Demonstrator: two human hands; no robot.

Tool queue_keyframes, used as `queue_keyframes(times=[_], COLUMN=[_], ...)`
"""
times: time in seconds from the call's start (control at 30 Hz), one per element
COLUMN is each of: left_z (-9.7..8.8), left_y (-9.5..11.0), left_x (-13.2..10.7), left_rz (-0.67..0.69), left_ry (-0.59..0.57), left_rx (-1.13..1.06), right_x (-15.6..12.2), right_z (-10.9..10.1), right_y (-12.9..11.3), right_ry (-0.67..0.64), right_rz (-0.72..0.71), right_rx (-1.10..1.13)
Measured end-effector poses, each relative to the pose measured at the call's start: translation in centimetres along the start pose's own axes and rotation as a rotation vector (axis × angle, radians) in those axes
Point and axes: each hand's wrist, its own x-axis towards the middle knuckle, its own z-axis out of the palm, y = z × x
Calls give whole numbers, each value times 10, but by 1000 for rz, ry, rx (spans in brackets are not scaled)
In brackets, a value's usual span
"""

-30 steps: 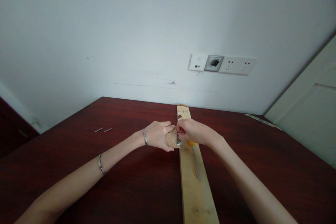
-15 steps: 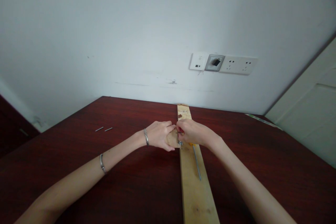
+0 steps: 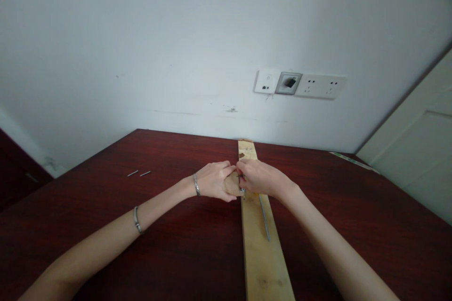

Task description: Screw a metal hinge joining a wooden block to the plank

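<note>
Left hand (image 3: 213, 181): thumb and fingers clamped round one small tan wood block (image 3: 231, 185), which sits at the left edge of a long wooden board (image 3: 265, 256); whether block and board touch cannot be told. Right hand (image 3: 263, 178): fingers drawn together, pinching one thin dark piece (image 3: 239, 176) at the block's right end; too small to identify. The two hands are close together, fingertips nearly meeting above the block. A small metal fitting (image 3: 242, 190), one visible, shows just below the right fingertips, partly covered. One screwdriver lies on the board, its grey shaft (image 3: 264, 218) pointing toward the wearer; yellow handle mostly hidden by the right hand. The board lies lengthwise on the dark red worktop (image 3: 169, 249), its far end near the wall. Two slim metal rods (image 3: 133, 173) lie side by side, apart, on the worktop, well left of the hands. Bracelets, left arm: two. Wall: white data plate (image 3: 264, 82), grey-framed outlet (image 3: 288, 83) with one black plug in it, white double socket (image 3: 320, 86).
</note>
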Motion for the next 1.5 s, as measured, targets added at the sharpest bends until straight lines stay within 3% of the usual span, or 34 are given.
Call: queue_keyframes(times=[0.5, 1.03, 1.27, 1.5], left_z=[-7, -4, -6, -8], left_y=[9, 3, -19, -20], left_x=[0, 1, 0, -3], left_rz=[-19, -44, -11, -9], left_ry=[-50, -39, 14, 13], left_rx=[48, -12, -125, -134], right_x=[0, 1, -15, -11], right_z=[0, -2, -25, -9], right_y=[-4, -6, 20, 35], right_ry=[10, 35, 166, 218], right_rz=[28, 58, 80, -7], right_rx=[-15, 33, 348, 573])
